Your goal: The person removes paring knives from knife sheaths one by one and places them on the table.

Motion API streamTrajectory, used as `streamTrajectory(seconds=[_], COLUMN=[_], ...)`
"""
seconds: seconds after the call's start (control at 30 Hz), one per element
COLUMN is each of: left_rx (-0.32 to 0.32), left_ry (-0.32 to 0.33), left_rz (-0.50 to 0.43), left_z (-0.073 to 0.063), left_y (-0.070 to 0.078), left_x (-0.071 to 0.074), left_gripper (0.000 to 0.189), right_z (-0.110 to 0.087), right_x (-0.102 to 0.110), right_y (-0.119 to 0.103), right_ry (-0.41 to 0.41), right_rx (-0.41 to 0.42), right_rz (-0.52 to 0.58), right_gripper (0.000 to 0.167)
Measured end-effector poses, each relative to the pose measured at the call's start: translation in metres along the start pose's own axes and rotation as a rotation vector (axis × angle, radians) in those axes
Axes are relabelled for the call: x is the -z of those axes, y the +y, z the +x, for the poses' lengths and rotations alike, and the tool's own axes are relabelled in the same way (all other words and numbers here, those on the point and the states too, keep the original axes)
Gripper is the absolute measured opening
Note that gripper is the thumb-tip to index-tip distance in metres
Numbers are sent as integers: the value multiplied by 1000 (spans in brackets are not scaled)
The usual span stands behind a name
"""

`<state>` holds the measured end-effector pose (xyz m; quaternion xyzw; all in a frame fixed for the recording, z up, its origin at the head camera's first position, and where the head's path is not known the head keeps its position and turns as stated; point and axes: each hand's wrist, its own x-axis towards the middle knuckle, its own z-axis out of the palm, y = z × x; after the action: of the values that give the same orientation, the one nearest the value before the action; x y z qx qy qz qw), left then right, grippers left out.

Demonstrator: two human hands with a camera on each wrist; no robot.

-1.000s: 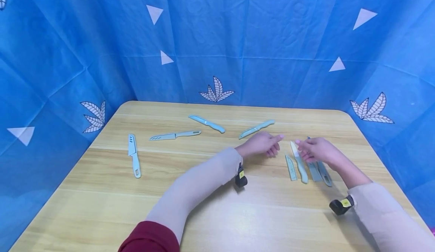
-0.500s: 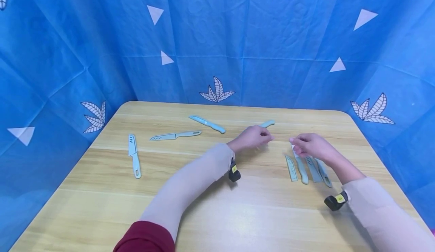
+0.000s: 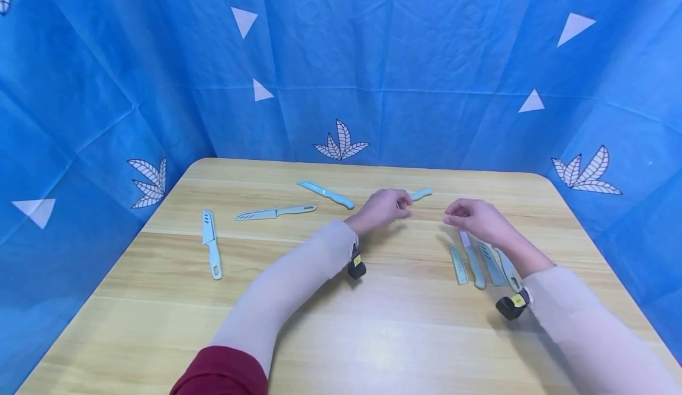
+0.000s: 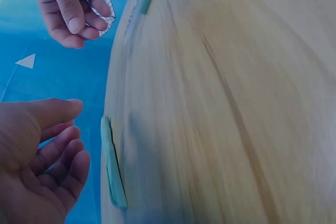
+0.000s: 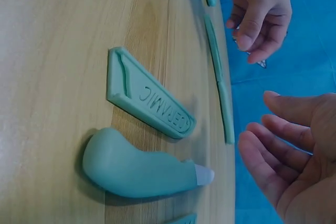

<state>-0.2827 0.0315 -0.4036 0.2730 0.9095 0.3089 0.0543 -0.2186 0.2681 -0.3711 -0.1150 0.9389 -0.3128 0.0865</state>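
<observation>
My left hand (image 3: 380, 208) hovers at the back of the table, fingers loosely bent and holding nothing. In the head view it overlaps the sheathed end of a pale green knife, whose handle (image 3: 421, 193) sticks out beyond it. My right hand (image 3: 476, 217), also holding nothing, is raised above a bare ceramic knife (image 3: 473, 267) and hides its tip. Left of that knife lies a loose blade sheath (image 3: 458, 265); the right wrist view shows the word CERAMIC on the sheath (image 5: 152, 95). A wider sheath (image 3: 493, 265) and another knife (image 3: 510, 272) lie to the right.
On the left part of the wooden table (image 3: 133, 324), three sheathed knives lie apart: one pointing away (image 3: 211, 244), one crosswise (image 3: 275, 212) and one slanted (image 3: 326, 195) near the back. A blue patterned curtain (image 3: 288, 57) surrounds the back and sides.
Both hands have moved left, away from the loose knives and sheaths. The left hand now overlaps the back knife's sheath, and the right hand has shifted slightly farther back.
</observation>
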Motion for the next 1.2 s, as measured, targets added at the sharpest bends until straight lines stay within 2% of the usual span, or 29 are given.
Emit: streamTrajectory(seconds=[0.17, 0.33, 0.53, 0.77, 1.03, 1.2], left_rx=[11, 51, 77, 104, 57, 42], left_ry=[3, 10, 5, -3, -46, -60], left_rz=[81, 119, 132, 134, 159, 225], left_z=[-1, 0, 0, 1, 5, 7], left_y=[-5, -13, -18, -23, -29, -31], left_x=[4, 4, 7, 8, 5, 3], left_gripper=[30, 35, 35, 38, 43, 47], right_z=[7, 18, 29, 43, 59, 68], right_x=[-4, -7, -10, -14, -18, -18], right_y=[-3, -1, -4, -10, -4, 3], right_ry=[13, 31, 41, 7, -30, -36], right_rx=[15, 27, 64, 140, 219, 244], right_rz=[-37, -80, -126, -164, -169, -185], right_gripper=[35, 33, 33, 37, 39, 42])
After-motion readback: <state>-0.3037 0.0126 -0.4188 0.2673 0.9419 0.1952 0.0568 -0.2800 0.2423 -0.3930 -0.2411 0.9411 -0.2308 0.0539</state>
